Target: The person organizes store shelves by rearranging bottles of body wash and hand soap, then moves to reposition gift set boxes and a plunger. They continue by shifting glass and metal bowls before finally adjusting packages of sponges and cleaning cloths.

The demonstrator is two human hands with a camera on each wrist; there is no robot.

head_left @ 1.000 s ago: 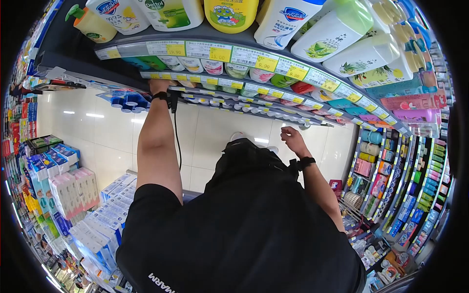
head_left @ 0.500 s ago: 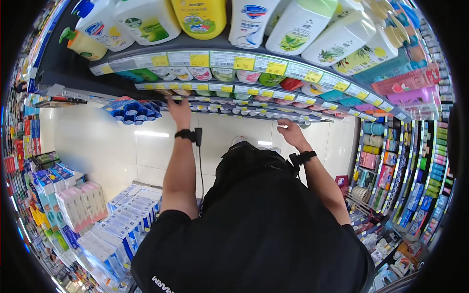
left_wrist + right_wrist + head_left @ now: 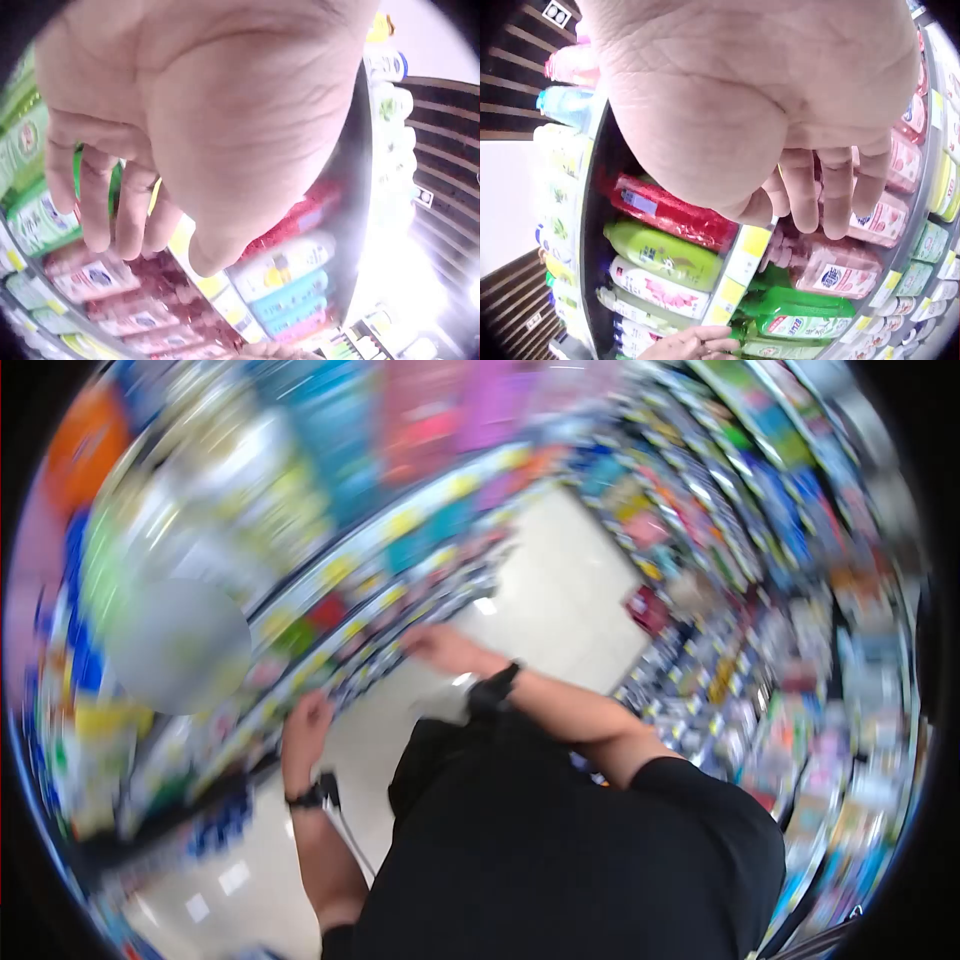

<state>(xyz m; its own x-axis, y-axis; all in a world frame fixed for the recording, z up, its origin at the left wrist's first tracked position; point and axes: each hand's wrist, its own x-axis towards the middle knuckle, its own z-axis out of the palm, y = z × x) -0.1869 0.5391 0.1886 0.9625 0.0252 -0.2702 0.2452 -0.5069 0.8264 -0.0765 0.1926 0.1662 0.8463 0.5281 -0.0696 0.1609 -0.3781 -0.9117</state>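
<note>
My left hand (image 3: 306, 728) is raised in front of the shelf, its fingers loosely bent with nothing held. Pink bottles (image 3: 97, 274) and a green-labelled bottle (image 3: 41, 221) stand behind those fingers in the left wrist view. Farther along the same shelf, my right hand (image 3: 447, 649) reaches forward, also holding nothing. Behind its relaxed fingers, the right wrist view has pink bottles (image 3: 840, 274) and a green bottle (image 3: 802, 311). A red bottle (image 3: 679, 212) and a lime-green bottle (image 3: 664, 255) sit one level up, beside the thumb. Motion blurs the head view.
Price-tag strips (image 3: 370, 545) run along the shelf edges. Pale floor tiles (image 3: 565, 585) lie beyond the hands, and more stocked shelves (image 3: 690, 490) rise at the far right. A cable (image 3: 355, 840) hangs from the left wrist strap.
The head view has swung to the right, slanting the shelf. My left hand has come away from the shelf's left end and is nearer my right hand, which has also shifted along the shelf.
</note>
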